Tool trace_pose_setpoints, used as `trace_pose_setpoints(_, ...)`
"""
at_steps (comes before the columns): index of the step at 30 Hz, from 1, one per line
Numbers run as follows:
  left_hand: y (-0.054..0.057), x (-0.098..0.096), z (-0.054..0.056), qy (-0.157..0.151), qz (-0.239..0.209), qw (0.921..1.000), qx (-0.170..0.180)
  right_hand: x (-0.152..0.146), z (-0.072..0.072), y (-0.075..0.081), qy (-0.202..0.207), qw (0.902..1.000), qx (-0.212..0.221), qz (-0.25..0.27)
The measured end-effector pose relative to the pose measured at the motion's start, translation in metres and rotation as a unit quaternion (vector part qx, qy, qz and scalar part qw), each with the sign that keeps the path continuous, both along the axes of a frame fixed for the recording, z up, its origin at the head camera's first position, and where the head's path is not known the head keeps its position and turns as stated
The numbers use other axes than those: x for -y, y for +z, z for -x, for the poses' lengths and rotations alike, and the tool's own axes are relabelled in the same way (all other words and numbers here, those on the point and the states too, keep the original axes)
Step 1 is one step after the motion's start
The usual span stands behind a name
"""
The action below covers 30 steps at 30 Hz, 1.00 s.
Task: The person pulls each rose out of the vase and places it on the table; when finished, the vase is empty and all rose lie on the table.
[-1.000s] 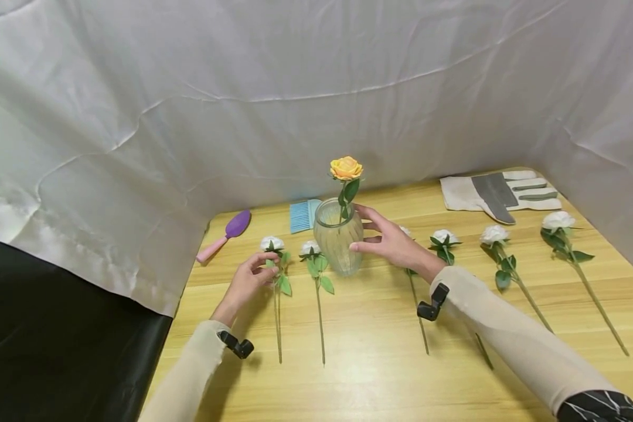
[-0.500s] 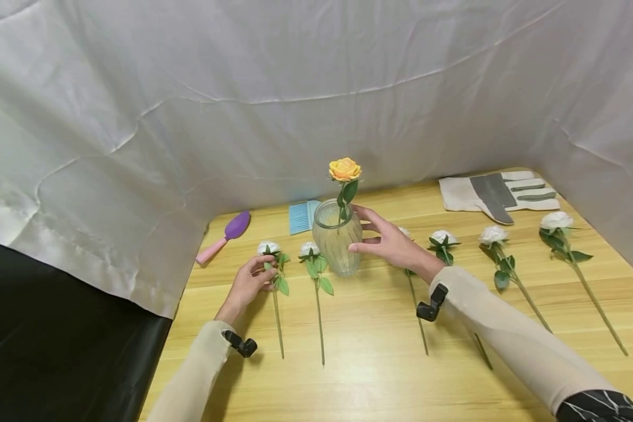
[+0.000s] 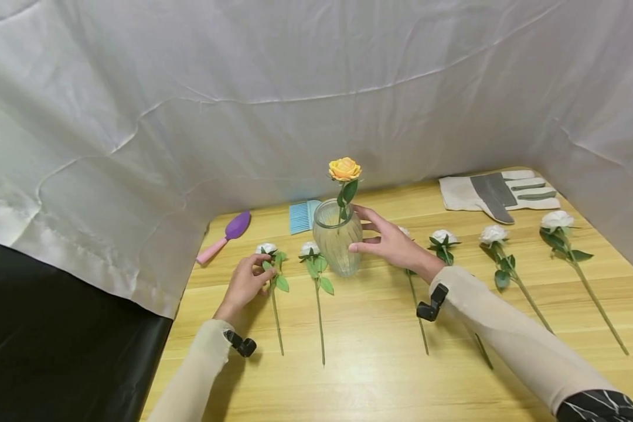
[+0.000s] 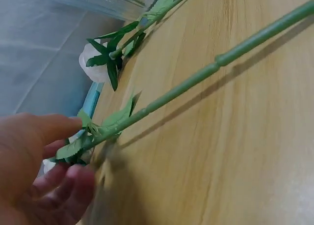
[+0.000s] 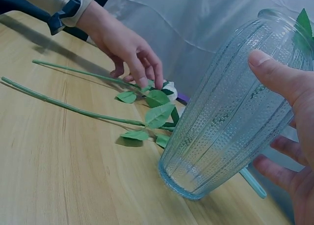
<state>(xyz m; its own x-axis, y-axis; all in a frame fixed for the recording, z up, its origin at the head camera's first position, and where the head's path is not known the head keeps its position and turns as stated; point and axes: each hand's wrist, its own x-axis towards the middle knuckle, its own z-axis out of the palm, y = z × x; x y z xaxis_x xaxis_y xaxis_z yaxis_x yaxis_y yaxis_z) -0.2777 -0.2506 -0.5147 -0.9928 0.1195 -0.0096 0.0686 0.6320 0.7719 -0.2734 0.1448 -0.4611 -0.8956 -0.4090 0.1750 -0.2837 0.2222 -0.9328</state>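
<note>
My right hand (image 3: 390, 237) grips the side of a ribbed clear glass vase (image 3: 333, 246), thumb in front and fingers behind. A yellow rose (image 3: 345, 169) stands upright in it. My left hand (image 3: 245, 280) is around the leafy upper end of the leftmost white rose (image 3: 276, 319), which lies on the table. In the left wrist view the thumb touches a leaf (image 4: 84, 119), while the other fingertips (image 4: 83, 178) are apart from the stem (image 4: 181, 87). The flower head is mostly hidden behind the hand there. Between that rose and the vase lies another white rose (image 3: 319, 316).
Several white roses (image 3: 493, 234) lie on the wooden table (image 3: 369, 375) to the right, partly under the right arm. Behind them is a grey and white work glove (image 3: 490, 192). A light-blue brush (image 3: 302, 217) lies behind the vase, and a purple trowel (image 3: 237, 224) at the back left.
The leftmost white rose has shifted slightly left and settled lower along with my left hand, whose fingers have loosened. The right hand and vase have stayed nearly still.
</note>
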Motion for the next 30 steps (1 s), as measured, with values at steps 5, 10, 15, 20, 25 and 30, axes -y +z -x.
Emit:
trace_pose_setpoints(5,0.018,-0.003,0.005,0.025,0.015,0.9974,-0.065,0.0,0.001,-0.001,0.002,1.0,0.003,0.001)
trace_pose_setpoints(10,0.046,-0.012,0.016,-0.002,-0.06,0.9923,-0.108,0.0,0.001,-0.002,0.002,1.0,0.001,0.002)
trace_pose_setpoints(15,0.074,-0.036,0.023,-0.04,-0.121,0.9839,-0.125,0.0,0.0,-0.001,0.0,1.0,0.001,0.002)
trace_pose_setpoints(20,0.096,-0.07,0.027,-0.087,-0.161,0.972,-0.147,0.0,0.001,-0.001,-0.001,1.0,0.001,0.0)
trace_pose_setpoints(25,0.112,-0.099,0.031,-0.139,-0.192,0.9541,-0.183,-0.001,0.001,-0.001,-0.002,1.0,0.002,0.0)
trace_pose_setpoints(30,0.122,-0.122,0.034,-0.178,-0.178,0.9487,-0.191,-0.001,0.002,-0.002,0.0,1.0,0.004,0.003)
